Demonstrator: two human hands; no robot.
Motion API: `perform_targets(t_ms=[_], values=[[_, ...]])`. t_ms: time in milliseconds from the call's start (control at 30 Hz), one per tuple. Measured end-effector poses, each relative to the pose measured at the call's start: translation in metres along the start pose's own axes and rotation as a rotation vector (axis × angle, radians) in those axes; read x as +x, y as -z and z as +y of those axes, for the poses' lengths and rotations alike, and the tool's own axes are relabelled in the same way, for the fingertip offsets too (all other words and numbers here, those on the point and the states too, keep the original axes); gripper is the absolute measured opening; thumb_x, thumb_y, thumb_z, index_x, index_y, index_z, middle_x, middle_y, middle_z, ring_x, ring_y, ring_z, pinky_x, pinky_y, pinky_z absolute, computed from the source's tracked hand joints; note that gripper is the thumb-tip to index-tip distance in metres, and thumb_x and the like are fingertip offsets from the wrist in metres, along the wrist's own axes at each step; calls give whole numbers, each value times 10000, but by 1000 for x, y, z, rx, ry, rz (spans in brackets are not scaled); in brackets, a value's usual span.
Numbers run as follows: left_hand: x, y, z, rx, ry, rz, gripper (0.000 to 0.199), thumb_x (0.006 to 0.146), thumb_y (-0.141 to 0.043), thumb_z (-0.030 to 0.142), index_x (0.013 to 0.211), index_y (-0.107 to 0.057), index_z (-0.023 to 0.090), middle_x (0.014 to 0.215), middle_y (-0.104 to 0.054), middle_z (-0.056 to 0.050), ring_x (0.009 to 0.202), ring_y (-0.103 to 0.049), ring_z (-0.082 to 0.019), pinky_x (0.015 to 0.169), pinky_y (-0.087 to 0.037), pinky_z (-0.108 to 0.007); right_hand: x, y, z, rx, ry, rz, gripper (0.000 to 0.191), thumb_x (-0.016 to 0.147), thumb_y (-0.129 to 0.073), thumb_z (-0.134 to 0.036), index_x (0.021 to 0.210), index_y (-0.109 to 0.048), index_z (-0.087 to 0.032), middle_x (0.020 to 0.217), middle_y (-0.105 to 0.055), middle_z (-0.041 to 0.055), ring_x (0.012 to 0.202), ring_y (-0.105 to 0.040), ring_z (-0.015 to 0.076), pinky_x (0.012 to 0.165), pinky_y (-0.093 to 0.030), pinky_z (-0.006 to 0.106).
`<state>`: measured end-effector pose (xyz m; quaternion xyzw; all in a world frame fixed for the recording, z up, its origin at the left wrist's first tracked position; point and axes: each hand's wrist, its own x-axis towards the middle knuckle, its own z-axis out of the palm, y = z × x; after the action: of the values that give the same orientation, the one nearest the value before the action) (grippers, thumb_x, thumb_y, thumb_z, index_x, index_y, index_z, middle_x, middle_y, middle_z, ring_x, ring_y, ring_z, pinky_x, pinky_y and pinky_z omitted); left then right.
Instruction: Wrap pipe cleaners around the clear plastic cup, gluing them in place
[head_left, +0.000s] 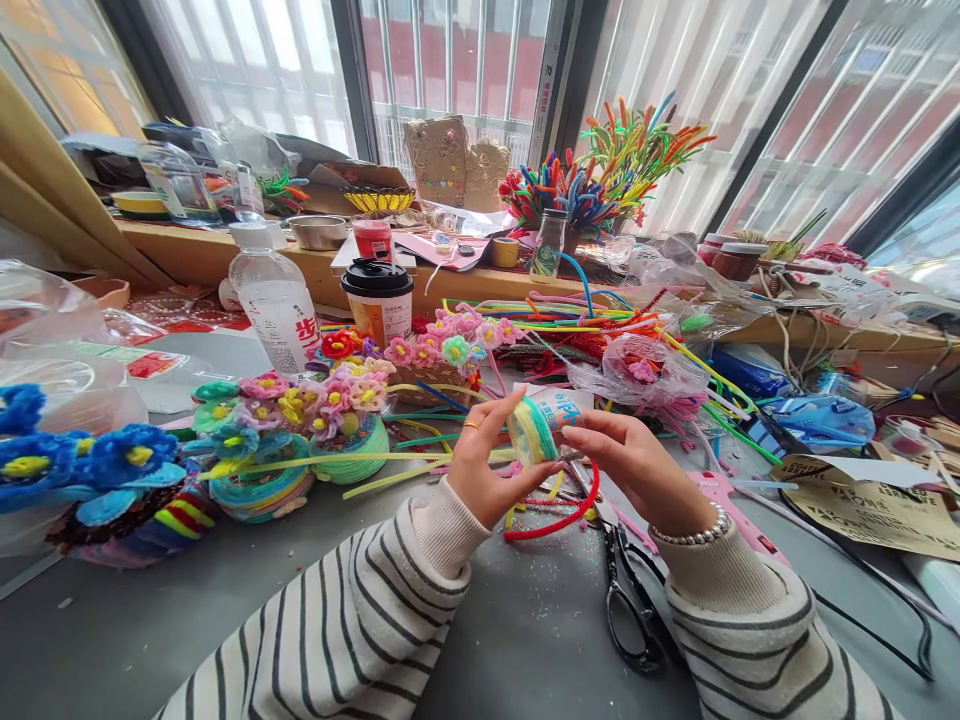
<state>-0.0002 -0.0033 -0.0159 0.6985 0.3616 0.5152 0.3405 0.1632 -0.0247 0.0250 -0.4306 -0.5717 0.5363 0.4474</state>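
Note:
A small printed cup (568,412) is held up over the table, tilted on its side. Yellow and turquoise pipe cleaner (534,430) is wound around one end of it. My left hand (484,465) grips the wound end between thumb and fingers. With its fingertips, my right hand (637,465) holds the printed end. Below the cup curves a red pipe cleaner (559,527). A long yellow pipe cleaner (330,460) runs leftward from behind my left hand. Black-handled scissors (630,600) lie under my right wrist, and a pink glue gun (739,520) lies to the right.
Pipe-cleaner flower pots (259,490) stand at the left beside a plastic bottle (274,300). A lidded drink cup (377,300) is behind them. Loose pipe cleaners (600,330) are piled at the back. Brown paper (874,505) and a black cord (862,635) lie right.

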Motion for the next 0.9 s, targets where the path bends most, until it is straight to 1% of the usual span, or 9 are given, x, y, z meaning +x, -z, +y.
perform_targets(t_ms=[133,267,367,433,500,600,667,767,900], values=[[2,0,2,-181,150,-17,732,583,-710,374,1237,-415,231,1143,-477,-104,988,-541,-221,811,-494,-376,-1,3,-5,79,11,111,238,689,-646,-333,892,-668,-211,918,-680,38,900,-600,174,854,-427,325],[5,1,1,-352,285,-16,759,573,-717,371,1240,-390,219,1113,-529,-91,980,-563,-208,848,-474,-362,-2,9,-8,161,89,185,198,711,-616,-299,889,-668,-229,947,-666,26,876,-595,146,864,-419,307],[7,1,0,-483,359,16,717,559,-718,411,1178,-424,199,1076,-567,-83,939,-590,-198,843,-475,-346,-2,15,-10,217,180,254,115,719,-568,-238,778,-665,-227,842,-645,5,820,-577,126,823,-437,280],[9,1,0,-576,440,27,637,573,-695,455,1104,-464,188,1033,-599,-78,893,-613,-196,811,-490,-343,-1,18,-9,240,221,287,117,711,-532,-214,667,-641,-212,753,-600,-1,776,-559,124,790,-448,274],[11,0,0,-666,535,25,577,580,-671,502,1032,-499,188,993,-627,-71,855,-629,-193,771,-505,-327,-1,20,-9,238,226,310,131,705,-516,-216,623,-618,-201,717,-568,3,742,-546,129,762,-453,279],[12,0,-1,-758,639,14,571,566,-657,547,997,-527,197,971,-655,-67,813,-645,-184,740,-515,-304,-1,18,-8,198,183,333,88,706,-557,-265,705,-623,-206,749,-587,7,750,-549,134,768,-447,285],[13,-1,-1,-794,690,-22,572,587,-632,563,1012,-535,193,973,-664,-76,813,-649,-196,737,-518,-314,-2,13,-8,96,153,300,121,708,-595,-302,791,-627,-220,827,-614,8,809,-556,137,801,-433,283],[13,-1,0,-830,737,-88,550,650,-580,560,1037,-547,171,954,-673,-92,836,-647,-211,729,-521,-318,-3,5,-11,-155,148,158,184,727,-600,-331,866,-635,-216,959,-613,29,922,-547,160,840,-414,288],[12,-1,5,-818,778,-112,476,691,-588,486,1031,-562,154,853,-687,-73,722,-658,-172,653,-522,-260,-4,-1,-10,-358,192,6,176,726,-604,-342,814,-659,-200,985,-579,49,960,-537,184,858,-407,317]])
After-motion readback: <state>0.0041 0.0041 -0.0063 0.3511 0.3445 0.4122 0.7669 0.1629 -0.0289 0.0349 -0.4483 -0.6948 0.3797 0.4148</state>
